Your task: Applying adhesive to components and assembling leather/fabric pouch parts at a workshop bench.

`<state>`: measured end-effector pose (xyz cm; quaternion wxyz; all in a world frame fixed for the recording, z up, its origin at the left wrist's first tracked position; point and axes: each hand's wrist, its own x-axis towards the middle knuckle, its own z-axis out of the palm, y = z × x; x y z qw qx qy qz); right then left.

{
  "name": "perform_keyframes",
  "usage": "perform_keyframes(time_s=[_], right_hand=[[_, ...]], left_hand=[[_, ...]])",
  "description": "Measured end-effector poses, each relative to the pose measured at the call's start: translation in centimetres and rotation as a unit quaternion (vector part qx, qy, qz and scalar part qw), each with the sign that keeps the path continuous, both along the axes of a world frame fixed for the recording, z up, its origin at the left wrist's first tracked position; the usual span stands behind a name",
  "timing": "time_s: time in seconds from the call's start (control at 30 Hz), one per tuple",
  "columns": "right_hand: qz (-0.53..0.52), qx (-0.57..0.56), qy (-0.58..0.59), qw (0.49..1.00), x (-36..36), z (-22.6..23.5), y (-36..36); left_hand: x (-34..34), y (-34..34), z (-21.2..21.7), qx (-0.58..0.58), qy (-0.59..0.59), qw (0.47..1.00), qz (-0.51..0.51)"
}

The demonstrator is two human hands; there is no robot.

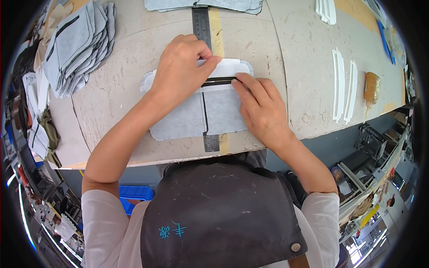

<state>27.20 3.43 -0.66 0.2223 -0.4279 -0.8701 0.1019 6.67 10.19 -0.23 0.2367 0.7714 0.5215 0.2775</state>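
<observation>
A light grey fabric panel (176, 117) with rounded corners lies flat in front of me, over a steel ruler (212, 144). Along its upper part runs a white strip (231, 65), with a narrow black strip (216, 81) split by a thin slit just below. My left hand (181, 62) is closed, its thumb and index finger pinched at the white strip's upper edge; its other fingers curl above. My right hand (263, 105) has thumb and fingertips drawn together on the right end of the black strip, pressing against the panel.
Stacked grey panels (82, 49) sit at the far left, with more panels (205, 4) at the back. To the right lie white slotted frames (344, 87) and a brown-yellow taped tool (372, 89). Yellow tape (216, 33) lines the ruler. A blue crate (136, 193) stands below the table.
</observation>
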Motion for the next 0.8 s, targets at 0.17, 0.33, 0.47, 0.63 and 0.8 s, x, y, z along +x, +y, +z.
perform_keyframes(time_s=[0.17,0.33,0.47,0.63,0.8], right_hand=[[0.004,-0.013,-0.005,1.000,-0.3,0.6,0.4],[0.024,0.023,-0.073,0.997,-1.3,0.6,1.0],[0.021,0.025,-0.083,0.996,-1.3,0.7,1.0],[0.023,0.012,-0.098,0.995,-1.5,0.7,1.1],[0.017,0.001,-0.101,0.995,-1.4,0.8,0.9]], left_hand=[[-0.1,-0.1,-0.2,0.011,-0.009,1.000,0.001],[-0.2,0.0,-0.1,0.026,-0.001,1.000,-0.011],[-0.9,-0.2,0.5,-0.015,-0.037,0.999,0.017],[-3.0,0.4,0.9,-0.029,-0.003,0.999,-0.034],[-2.6,0.7,0.8,-0.044,-0.008,0.997,-0.062]])
